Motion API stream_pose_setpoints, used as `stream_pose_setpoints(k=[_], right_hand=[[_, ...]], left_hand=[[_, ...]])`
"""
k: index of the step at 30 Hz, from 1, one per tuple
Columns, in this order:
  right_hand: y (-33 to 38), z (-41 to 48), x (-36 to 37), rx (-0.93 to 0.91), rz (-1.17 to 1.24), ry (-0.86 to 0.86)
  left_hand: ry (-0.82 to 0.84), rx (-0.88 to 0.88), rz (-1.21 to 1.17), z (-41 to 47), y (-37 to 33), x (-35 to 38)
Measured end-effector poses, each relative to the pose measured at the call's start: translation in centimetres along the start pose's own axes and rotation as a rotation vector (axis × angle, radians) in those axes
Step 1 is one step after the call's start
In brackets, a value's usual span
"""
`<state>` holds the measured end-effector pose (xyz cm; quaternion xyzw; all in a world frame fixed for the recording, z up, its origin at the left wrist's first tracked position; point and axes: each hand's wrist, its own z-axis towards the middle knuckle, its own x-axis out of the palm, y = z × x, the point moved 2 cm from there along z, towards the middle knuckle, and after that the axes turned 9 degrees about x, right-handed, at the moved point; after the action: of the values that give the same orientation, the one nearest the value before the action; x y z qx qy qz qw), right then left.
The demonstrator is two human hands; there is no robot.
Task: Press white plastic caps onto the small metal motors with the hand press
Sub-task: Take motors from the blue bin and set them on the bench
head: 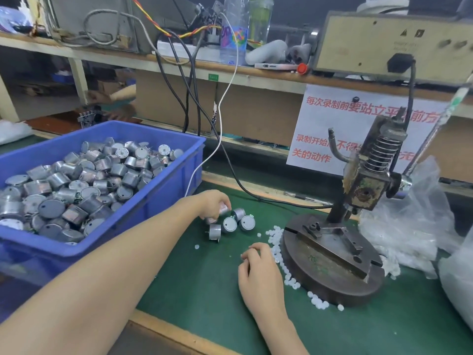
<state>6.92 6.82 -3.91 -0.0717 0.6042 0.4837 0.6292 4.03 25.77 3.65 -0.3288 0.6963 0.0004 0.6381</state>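
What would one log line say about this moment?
step: picking parts | left hand: grips motor beside blue bin | right hand: at white caps, grip unclear | hand press: no motor loaded

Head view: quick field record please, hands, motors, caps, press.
left hand: curled round a motor, beside loose motors on the mat
right hand: fingers curled by the caps; holding one, cannot tell
caps: strewn along the press base's left edge
press: upright, no motor on its base
bin: blue, full of motors, left of hands
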Motion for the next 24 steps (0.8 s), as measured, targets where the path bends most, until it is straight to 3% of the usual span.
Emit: stream_pose_setpoints(k=[14,21,24], right_hand=[[0.0,0.0,0.2,-0.011,-0.003,0.006],[-0.1,0.0,0.1,-0.006,0.001,0.000],[-0.2,0.0,0.1,-0.003,0.002,-0.012]], left_hand=[[0.131,-0.024,0.074,0.2,-1.0,0.0],[0.076,-0.032,0.013,-1.2,-1.6,-1.3],[-0.084,0.037,-0.059,-2.7,-2.2,-4.9]])
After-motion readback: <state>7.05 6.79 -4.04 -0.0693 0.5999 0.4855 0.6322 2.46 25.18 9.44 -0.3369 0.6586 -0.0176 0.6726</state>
